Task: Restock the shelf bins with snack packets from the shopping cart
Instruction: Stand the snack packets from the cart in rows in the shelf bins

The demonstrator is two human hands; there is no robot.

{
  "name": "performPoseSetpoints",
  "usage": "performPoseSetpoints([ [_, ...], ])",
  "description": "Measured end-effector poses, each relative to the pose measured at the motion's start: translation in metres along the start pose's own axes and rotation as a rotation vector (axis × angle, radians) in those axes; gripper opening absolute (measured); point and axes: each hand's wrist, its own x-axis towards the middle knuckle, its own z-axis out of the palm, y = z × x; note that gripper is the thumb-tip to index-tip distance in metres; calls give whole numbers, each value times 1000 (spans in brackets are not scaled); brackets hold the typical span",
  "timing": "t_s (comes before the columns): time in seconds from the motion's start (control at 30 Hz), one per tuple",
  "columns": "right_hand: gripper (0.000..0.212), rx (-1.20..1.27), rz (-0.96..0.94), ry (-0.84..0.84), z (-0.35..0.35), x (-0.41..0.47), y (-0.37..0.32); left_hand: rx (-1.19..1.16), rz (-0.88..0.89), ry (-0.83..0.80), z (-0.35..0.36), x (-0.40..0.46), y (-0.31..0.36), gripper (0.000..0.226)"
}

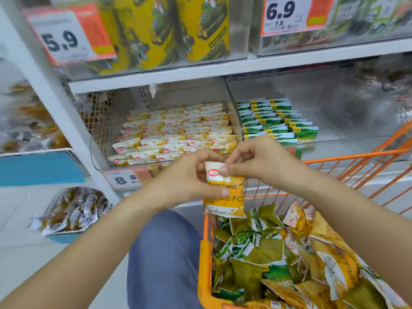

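- Yellow-and-white snack packet point(224, 189) held upright between both hands, in the air above the near corner of the orange shopping cart point(206, 259) and in front of the lower shelf.
- Left hand point(185, 177): fingers curled round the packet's left edge, thumb pressing its front low down.
- Right hand point(259, 160): thumb and forefinger pinch the top seam beside the red logo; the other fingers appear loosely curled, though motion blur makes that uncertain.
- Matching bin point(176, 132) holds neat overlapping rows of the same packets; green packets point(274, 119) fill the bin to its right.
- Cart holds a loose jumble of green and yellow packets.
- Handling, by judgement: light, soft, puffy foil with slick faces, contents likely crushable. Best held by the crimped end seams or side edges, without squeezing the middle.
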Motion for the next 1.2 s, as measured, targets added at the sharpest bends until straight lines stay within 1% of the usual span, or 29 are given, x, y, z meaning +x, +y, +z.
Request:
performPoseSetpoints([
  [0.07, 14, 35, -50, 59, 21, 15, -11, 250, 22, 67, -31, -9, 2, 43],
  [0.13, 11, 117, -84, 106, 39, 29, -16, 465, 4, 135, -68, -17, 6, 31],
  [0.17, 18, 53, -96, 109, 46, 35, -15, 579, -21, 194, -86, -21, 8, 26],
  [0.23, 44, -339, -109, 78, 54, 46, -2, 780, -77, 332, -123, -26, 8, 21],
  [0.27, 53, -531, -96, 48, 58, 48, 7, 846, -93, 379, -140, -27, 6, 22],
  [0.3, 58, -677, -80, 17, 61, 48, 16, 901, -107, 409, -154, -27, 1, 23],
  [0.33, 60, -772, -86, -4, 64, 48, 24, 951, -132, 420, -166, -26, -5, 24],
  [0.37, 60, -827, -110, -6, 67, 46, 31, 1009, -163, 415, -175, -24, -12, 25],
  [0.43, 63, -867, -148, 37, 72, 44, 40, 1148, -216, 350, -184, -17, -26, 30],
  [0.5, 72, -854, -161, 67, 73, 43, 41, 1283, -236, 268, -183, -7, -37, 33],
  [0.57, 81, -844, -147, 51, 73, 42, 41, 1395, -280, 196, -177, 5, -49, 44],
  [0.6, 83, -841, -148, 48, 73, 42, 40, 1450, -306, 154, -174, 10, -55, 46],
  [0.63, 83, -840, -152, 47, 73, 42, 40, 1496, -321, 121, -170, 16, -62, 43],
  [0.73, 82, -844, -170, 55, 72, 42, 42, 1559, -349, 64, -160, 28, -77, 17],
  [0.8, 81, -847, -178, 56, 72, 42, 44, 1547, -341, 36, -158, 32, -86, 7],
  [0.9, 82, -826, -172, 37, 71, 43, 44, 1481, -334, 30, -164, 35, -95, 10],
  [0.97, 80, -789, -174, 14, 69, 43, 43, 1464, -340, -12, -166, 37, -96, 14],
  [1.03, 65, -678, -177, -6, 64, 40, 38, 1449, -362, -58, -168, 39, -95, 17],
  [1.07, 58, -606, -165, -16, 58, 35, 35, 1432, -384, -53, -170, 39, -94, 21],
  [1.13, 47, -509, -214, 30, 47, 21, 35, 1401, -392, 40, -172, 38, -82, 31],
  [1.2, 37, -541, -294, 39, 37, 1, 37, 1371, -266, 208, -161, 30, -61, 36],
])
